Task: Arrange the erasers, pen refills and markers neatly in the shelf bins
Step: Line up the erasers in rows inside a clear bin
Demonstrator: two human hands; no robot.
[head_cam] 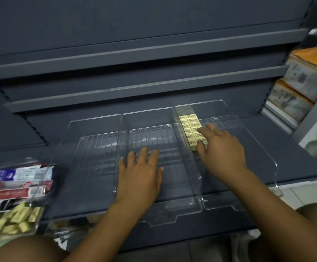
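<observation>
1. The shelf (286, 163) is dark grey and carries 3 clear bins side by side: the middle bin (148, 118), the left bin (89, 140) and the right bin (267, 152).
2. Far left of the middle bin, a clear tub (46, 178) holds refill packs (16, 184) laid flat and, at its near end, a heap of loose erasers (16, 218).
3. Far right of the middle bin, boxes (301, 84) are stacked on an adjoining rack.
4. The wall shared by the middle bin and the right bin stands between the 2 hands.
5. The packed erasers (189, 125) lie just right of the middle bin, in the right bin, against that wall, in 2 columns.
6. The right hand (221, 148) has straight fingers: index tip on top of the columns, thumb tip against the nearest eraser.
7. The left hand (140, 173) lies palm down over the middle bin floor, fingers spread, holding nothing.
</observation>
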